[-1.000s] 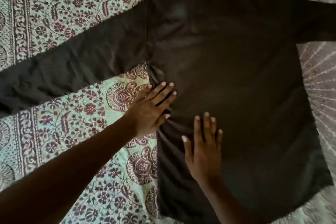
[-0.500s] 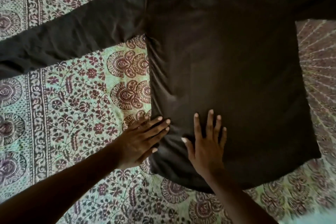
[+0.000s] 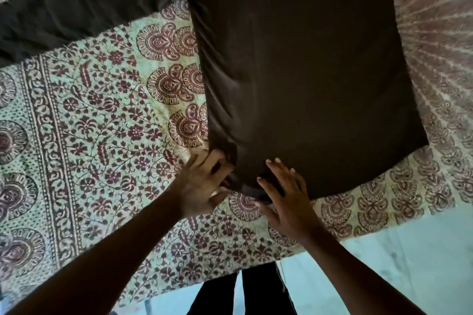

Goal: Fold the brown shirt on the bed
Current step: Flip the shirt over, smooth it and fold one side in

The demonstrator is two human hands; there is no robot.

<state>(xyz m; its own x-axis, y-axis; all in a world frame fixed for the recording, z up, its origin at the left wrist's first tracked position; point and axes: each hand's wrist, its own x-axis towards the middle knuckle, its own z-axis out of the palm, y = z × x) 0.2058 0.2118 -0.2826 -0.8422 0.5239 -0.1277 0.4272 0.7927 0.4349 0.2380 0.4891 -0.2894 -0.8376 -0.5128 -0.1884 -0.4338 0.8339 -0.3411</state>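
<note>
I see the brown shirt [image 3: 307, 64] spread flat on the bed [image 3: 102, 135], over a floral printed bedsheet [image 3: 84, 115]; one sleeve [image 3: 76, 10] runs out to the far left; my left hand [image 3: 199, 186] is at the shirt's near left corner, fingers curled into the bunched hem, apparently pinching it; my right hand [image 3: 286, 199] lies just beside it, fingers straight and spread, pressing on the hem; pale floor [image 3: 409, 263] shows at the near right.

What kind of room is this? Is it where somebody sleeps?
Probably a bedroom. A dark brown long-sleeved shirt lies spread on a bed covered by a pale green sheet printed with maroon flowers, and a pale floor shows past the bed's edge.
</note>
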